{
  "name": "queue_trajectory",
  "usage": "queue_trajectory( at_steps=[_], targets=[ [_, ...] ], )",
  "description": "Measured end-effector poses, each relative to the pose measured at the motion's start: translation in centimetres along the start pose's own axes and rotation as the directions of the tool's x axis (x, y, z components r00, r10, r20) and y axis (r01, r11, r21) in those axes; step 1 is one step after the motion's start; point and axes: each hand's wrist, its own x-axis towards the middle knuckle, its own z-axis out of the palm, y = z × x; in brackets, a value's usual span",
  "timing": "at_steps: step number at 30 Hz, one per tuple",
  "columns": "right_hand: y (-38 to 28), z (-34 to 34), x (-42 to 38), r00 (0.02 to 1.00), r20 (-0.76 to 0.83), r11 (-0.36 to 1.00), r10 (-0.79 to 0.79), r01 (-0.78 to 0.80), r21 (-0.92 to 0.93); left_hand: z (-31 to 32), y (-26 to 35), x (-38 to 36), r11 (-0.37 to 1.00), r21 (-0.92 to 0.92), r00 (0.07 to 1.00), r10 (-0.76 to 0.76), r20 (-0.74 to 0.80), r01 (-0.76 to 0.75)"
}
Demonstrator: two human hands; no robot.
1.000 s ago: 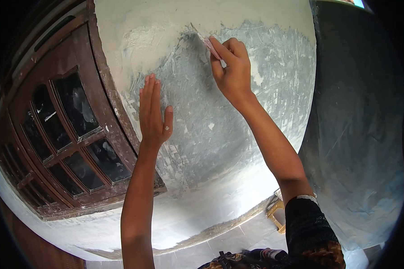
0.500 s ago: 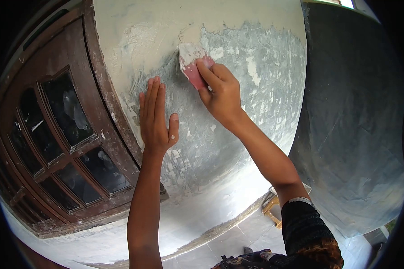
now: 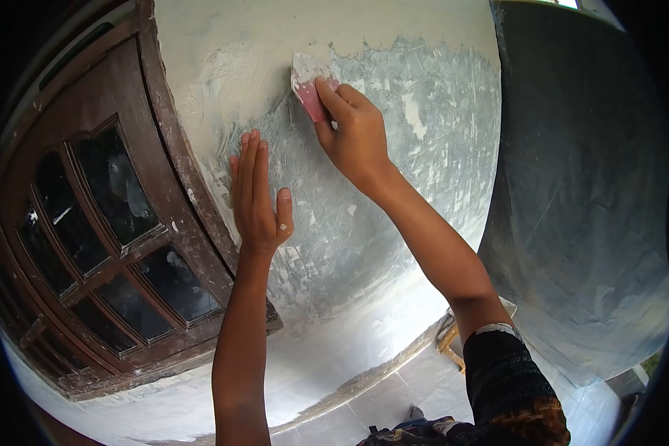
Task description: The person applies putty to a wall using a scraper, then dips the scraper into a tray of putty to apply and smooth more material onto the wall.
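My right hand (image 3: 355, 134) grips a pink scraper (image 3: 310, 99) smeared with whitish filler. The scraper's blade lies against the wall (image 3: 327, 245), near the border between a cream-coated upper area and the patchy grey surface. Lower and to the left, my left hand (image 3: 260, 201) rests flat on the wall, fingers pointing up and thumb apart, holding nothing. A small white spot marks the base of its thumb.
A brown wooden window frame (image 3: 119, 256) with several dark panes stands on the left. At the right hangs a large dark sheet (image 3: 580, 186). Below, a yellowish stool leg (image 3: 447, 348) stands on the tiled floor (image 3: 372, 407).
My right hand and the scraper have moved up and slightly left along the wall. My left hand stays in nearly the same place.
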Motion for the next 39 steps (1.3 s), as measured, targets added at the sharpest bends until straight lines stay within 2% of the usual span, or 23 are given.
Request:
queue_trajectory(
  at_steps=[2, 3, 5, 6, 8, 11, 12, 14, 16, 17, 19, 20, 22, 24, 25, 27, 30, 31, 33, 34, 36, 38, 39],
  targets=[
    [1.4, 1.2, 2.3, 1.000, 0.002, 0.988, -0.022, 0.023, -0.153, 0.1, -0.1, 0.0, 1.000, 0.001, 1.000, -0.012, 0.003, 0.012],
    [1.5, 2.0, 1.5, 1.000, 0.004, 0.988, -0.018, 0.018, -0.153, 0.1, -0.1, 0.0, 1.000, 0.000, 1.000, -0.014, 0.008, 0.014],
    [1.8, 3.6, -0.6, 0.993, 0.020, 0.974, -0.119, 0.120, -0.191, 0.1, -0.2, 0.0, 1.000, 0.005, 1.000, -0.008, -0.001, 0.008],
    [0.5, 2.9, -2.4, 0.989, 0.105, 0.977, -0.108, 0.125, -0.173, 0.0, -0.3, 0.0, 1.000, 0.006, 1.000, -0.010, 0.002, 0.010],
    [-1.2, 1.8, -6.2, 0.982, 0.162, 0.993, -0.099, 0.109, -0.052, 0.1, -0.2, 0.0, 1.000, 0.005, 1.000, -0.009, -0.020, 0.009],
    [-1.3, -0.9, -6.0, 0.981, 0.191, 0.999, -0.036, 0.028, 0.045, 0.1, -0.2, 0.1, 1.000, 0.014, 1.000, 0.001, -0.008, -0.001],
    [-0.5, -1.0, -4.2, 0.995, 0.102, 0.999, -0.009, 0.005, 0.039, 0.1, -0.2, 0.2, 1.000, 0.017, 1.000, -0.001, -0.009, 0.002],
    [1.2, -1.0, 0.2, 1.000, 0.012, 1.000, 0.016, -0.015, -0.027, 0.2, 0.0, 0.1, 0.998, 0.069, 0.999, -0.011, 0.037, 0.009],
    [3.1, 0.3, 3.0, 0.998, -0.024, 0.989, -0.061, 0.057, -0.138, 0.3, 0.0, 0.0, 0.996, 0.085, 0.999, -0.013, 0.042, 0.010],
    [3.2, 0.8, 2.8, 0.998, -0.028, 0.990, -0.059, 0.055, -0.132, 0.3, 0.0, 0.1, 0.995, 0.099, 0.999, -0.014, 0.045, 0.009],
    [3.5, 2.4, 1.1, 0.986, 0.146, 0.957, -0.083, 0.119, -0.264, 0.2, 0.2, -0.1, 0.992, 0.122, 0.998, -0.028, 0.053, 0.021],
    [2.8, 2.5, -1.0, 0.977, 0.143, 0.947, -0.157, 0.190, -0.260, 0.1, 0.4, -0.2, 0.990, 0.136, 0.997, -0.045, 0.061, 0.036],
    [0.6, 1.2, -5.0, 0.956, 0.255, 0.967, -0.146, 0.193, -0.168, -0.1, 0.5, -0.6, 0.987, 0.155, 0.996, -0.052, 0.071, 0.040],
    [-0.7, -0.6, -6.8, 0.961, 0.201, 0.981, -0.188, 0.175, 0.081, -0.3, 0.7, -1.1, 0.983, 0.180, 0.995, -0.060, 0.076, 0.046],
    [-0.4, -1.0, -6.1, 0.961, 0.200, 0.980, -0.193, 0.178, 0.092, -0.3, 0.8, -1.1, 0.979, 0.199, 0.994, -0.071, 0.081, 0.053],
    [0.5, -1.9, -2.8, 0.987, 0.087, 0.990, -0.135, 0.131, 0.052, -0.3, 1.0, -1.4, 0.973, 0.220, 0.991, -0.090, 0.100, 0.067],
    [3.1, -0.3, 2.3, 0.990, 0.000, 0.984, -0.139, 0.138, -0.112, 0.1, 0.7, -1.3, 0.950, 0.310, 0.992, -0.079, 0.102, 0.044],
    [3.6, 0.4, 2.6, 0.990, -0.001, 0.985, -0.144, 0.143, -0.102, 0.2, 0.8, -1.3, 0.946, 0.320, 0.990, -0.088, 0.113, 0.047],
    [4.3, 2.1, 1.7, 0.967, 0.107, 0.945, -0.231, 0.249, -0.212, 0.3, 1.0, -1.3, 0.940, 0.338, 0.987, -0.104, 0.125, 0.056],
    [4.1, 2.4, 0.0, 0.968, 0.106, 0.947, -0.229, 0.247, -0.205, 0.3, 1.1, -1.2, 0.937, 0.343, 0.985, -0.114, 0.126, 0.064],
    [1.9, 1.1, -4.7, 0.941, 0.241, 0.949, -0.236, 0.277, -0.151, 0.2, 1.1, -1.2, 0.935, 0.349, 0.985, -0.120, 0.126, 0.070],
    [0.7, -0.4, -7.5, 0.933, 0.200, 0.954, -0.300, 0.294, 0.059, 0.2, 1.1, -1.2, 0.933, 0.353, 0.986, -0.111, 0.124, 0.061],
    [0.2, -1.3, -7.0, 0.934, 0.186, 0.952, -0.304, 0.289, 0.104, 0.3, 1.1, -1.2, 0.932, 0.357, 0.987, -0.111, 0.116, 0.063]
  ],
)
